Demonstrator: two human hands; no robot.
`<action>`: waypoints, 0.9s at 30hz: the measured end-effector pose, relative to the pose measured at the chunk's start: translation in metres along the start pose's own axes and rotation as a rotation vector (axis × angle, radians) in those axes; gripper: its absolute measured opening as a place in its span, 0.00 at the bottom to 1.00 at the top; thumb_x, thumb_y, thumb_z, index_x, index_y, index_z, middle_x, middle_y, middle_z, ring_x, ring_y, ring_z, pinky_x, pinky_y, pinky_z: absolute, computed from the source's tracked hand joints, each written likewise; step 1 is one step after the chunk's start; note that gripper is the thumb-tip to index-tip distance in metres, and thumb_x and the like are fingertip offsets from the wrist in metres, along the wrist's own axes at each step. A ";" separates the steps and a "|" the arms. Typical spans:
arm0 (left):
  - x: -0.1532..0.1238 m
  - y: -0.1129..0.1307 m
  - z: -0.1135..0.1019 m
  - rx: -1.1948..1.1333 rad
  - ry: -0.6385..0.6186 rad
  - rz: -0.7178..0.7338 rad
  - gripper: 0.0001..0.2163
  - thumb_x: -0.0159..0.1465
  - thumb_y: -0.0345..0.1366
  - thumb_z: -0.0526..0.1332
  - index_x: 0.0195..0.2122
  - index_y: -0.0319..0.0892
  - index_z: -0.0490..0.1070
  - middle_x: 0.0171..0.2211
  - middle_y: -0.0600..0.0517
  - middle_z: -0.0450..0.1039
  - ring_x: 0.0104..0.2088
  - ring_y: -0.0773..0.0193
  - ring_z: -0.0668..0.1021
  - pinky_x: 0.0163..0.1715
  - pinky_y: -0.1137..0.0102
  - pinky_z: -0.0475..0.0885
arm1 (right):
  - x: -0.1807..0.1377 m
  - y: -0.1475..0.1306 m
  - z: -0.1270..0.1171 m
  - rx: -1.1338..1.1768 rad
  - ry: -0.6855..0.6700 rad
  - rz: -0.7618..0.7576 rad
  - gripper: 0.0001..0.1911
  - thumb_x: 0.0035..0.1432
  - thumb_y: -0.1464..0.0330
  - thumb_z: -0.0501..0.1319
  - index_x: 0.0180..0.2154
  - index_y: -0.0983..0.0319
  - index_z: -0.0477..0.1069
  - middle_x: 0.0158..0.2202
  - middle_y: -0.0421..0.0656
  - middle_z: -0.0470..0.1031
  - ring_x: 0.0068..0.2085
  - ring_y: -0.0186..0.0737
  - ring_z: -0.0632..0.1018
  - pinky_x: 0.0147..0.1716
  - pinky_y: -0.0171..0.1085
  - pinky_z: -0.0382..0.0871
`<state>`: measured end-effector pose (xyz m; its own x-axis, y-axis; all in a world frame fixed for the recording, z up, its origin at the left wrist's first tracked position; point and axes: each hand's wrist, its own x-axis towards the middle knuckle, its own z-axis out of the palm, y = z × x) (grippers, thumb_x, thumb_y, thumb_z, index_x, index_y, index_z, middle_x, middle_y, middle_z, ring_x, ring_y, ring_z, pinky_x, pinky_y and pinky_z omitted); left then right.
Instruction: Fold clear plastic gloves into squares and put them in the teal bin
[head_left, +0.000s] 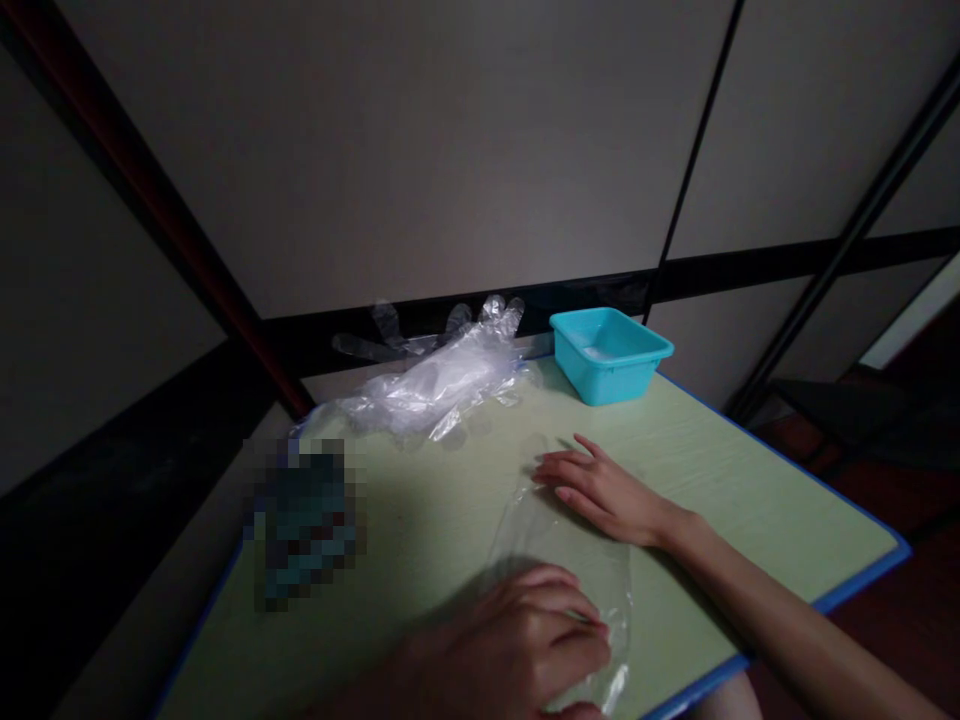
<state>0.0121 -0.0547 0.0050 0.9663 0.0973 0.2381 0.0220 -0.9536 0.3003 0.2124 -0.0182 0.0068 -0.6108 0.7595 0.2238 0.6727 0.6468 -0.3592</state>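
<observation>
A clear disposable plastic glove (559,535) lies flattened on the table in front of me. My right hand (600,492) rests palm down across the glove's far part, fingers stretched to the left and a little apart. Nearer to me, my left hand (529,635) lies over the cuff end with its fingers loosely bent and slightly apart. Part of the glove is hidden beneath both hands. Beyond them, a loose pile of similar clear plastic gloves (442,385) sits at the table's back edge, some fingers sticking up.
A turquoise plastic basket (611,375) stands at the back right corner, with something pale inside. On the left lies a pixelated dark green object (307,530). The pale green table (420,510) has a blue edge and stands against panelled doors (450,150).
</observation>
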 end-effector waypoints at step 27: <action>-0.017 -0.076 -0.002 -0.261 0.584 -0.708 0.14 0.55 0.26 0.53 0.43 0.40 0.62 0.43 0.47 0.68 0.45 0.61 0.71 0.46 0.64 0.65 | -0.014 0.041 0.003 0.323 0.453 0.473 0.12 0.60 0.66 0.44 0.44 0.60 0.58 0.34 0.43 0.75 0.30 0.38 0.77 0.35 0.39 0.67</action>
<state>-0.0064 0.0165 -0.0196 0.4684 0.8219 0.3243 0.4270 -0.5319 0.7313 0.2475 -0.0026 -0.0139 -0.0059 0.9519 0.3063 0.6224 0.2432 -0.7440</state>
